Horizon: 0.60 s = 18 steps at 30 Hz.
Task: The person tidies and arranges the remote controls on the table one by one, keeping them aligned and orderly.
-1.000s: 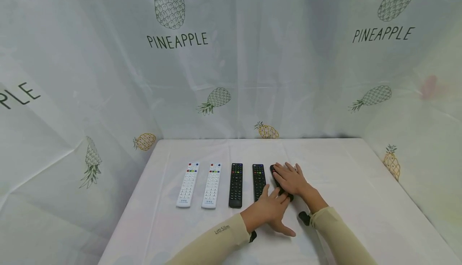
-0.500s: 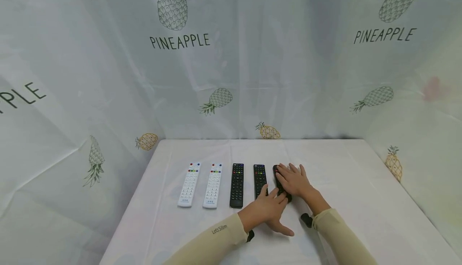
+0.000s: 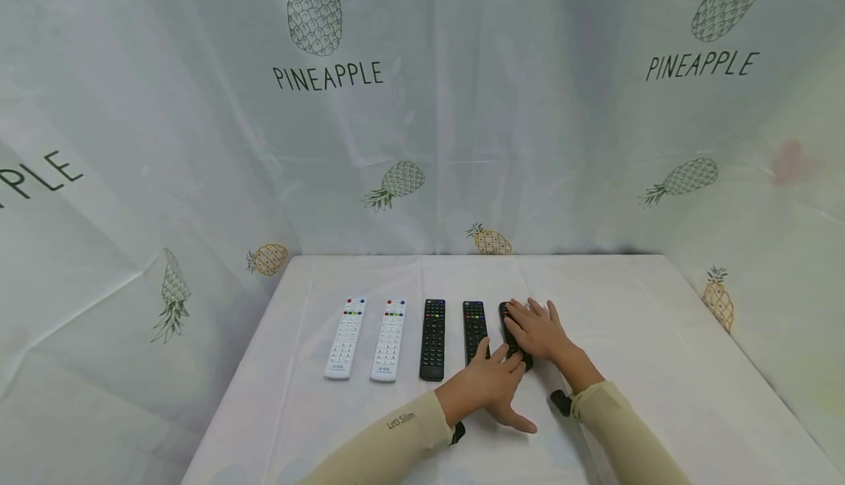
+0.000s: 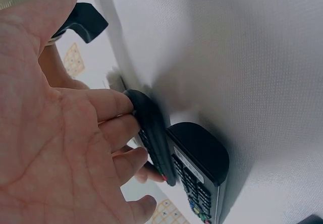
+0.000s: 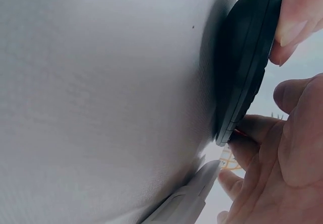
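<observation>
Remote controls lie in a row on the white-covered table: two white ones, then black ones to their right. Over the rightmost black remote [image 3: 507, 332] my right hand [image 3: 538, 332] rests with fingers spread, hiding much of its keypad. The fingertips of my left hand [image 3: 491, 388] touch that remote's near end, its thumb extended apart. Close by, the fourth remote [image 3: 474, 320], black, has its lower part hidden behind my left hand. In the left wrist view the touched remote [image 4: 151, 128] sits beside that neighbouring remote [image 4: 199, 151].
Further left lie a black remote [image 3: 432, 342], a white remote [image 3: 388, 342] and another white remote [image 3: 345, 342]. A pale flat object [image 5: 184, 201] shows partly in the right wrist view. Pineapple-print curtains [image 3: 502, 118] hang behind and beside the table [image 3: 627, 309].
The rightmost remote has turned slightly, from slanted to more in line with its neighbours. Both hands stay on it and scarcely move during the last half second.
</observation>
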Available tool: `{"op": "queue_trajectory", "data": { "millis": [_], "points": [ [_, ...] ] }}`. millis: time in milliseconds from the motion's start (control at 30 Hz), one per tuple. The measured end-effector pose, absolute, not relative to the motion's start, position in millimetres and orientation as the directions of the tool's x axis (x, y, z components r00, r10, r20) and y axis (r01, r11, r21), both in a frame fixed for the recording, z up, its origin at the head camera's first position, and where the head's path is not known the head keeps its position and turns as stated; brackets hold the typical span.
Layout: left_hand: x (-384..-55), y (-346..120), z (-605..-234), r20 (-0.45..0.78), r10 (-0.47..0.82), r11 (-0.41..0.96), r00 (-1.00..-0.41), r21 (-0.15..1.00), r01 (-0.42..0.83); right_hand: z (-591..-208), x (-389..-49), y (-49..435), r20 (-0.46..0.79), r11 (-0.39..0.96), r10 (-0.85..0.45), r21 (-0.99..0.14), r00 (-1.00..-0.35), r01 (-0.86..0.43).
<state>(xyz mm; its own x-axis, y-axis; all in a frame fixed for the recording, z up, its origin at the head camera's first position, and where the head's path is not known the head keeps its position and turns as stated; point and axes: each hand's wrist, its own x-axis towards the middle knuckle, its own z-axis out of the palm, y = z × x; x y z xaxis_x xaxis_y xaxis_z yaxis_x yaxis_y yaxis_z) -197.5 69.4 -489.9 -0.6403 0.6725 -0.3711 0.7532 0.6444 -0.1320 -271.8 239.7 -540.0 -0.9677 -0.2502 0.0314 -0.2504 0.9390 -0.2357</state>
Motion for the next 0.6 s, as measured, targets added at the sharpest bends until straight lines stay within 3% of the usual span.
{"op": "queue_trajectory", "data": {
  "millis": [600],
  "points": [
    [-197.1,65.6,-494.0,-0.351,0.694,0.631,-0.629,-0.125,0.766,-543.9,-270.6,237.5,0.047,0.94,-0.246,-0.234,-0.968,-0.25]
  ]
}}
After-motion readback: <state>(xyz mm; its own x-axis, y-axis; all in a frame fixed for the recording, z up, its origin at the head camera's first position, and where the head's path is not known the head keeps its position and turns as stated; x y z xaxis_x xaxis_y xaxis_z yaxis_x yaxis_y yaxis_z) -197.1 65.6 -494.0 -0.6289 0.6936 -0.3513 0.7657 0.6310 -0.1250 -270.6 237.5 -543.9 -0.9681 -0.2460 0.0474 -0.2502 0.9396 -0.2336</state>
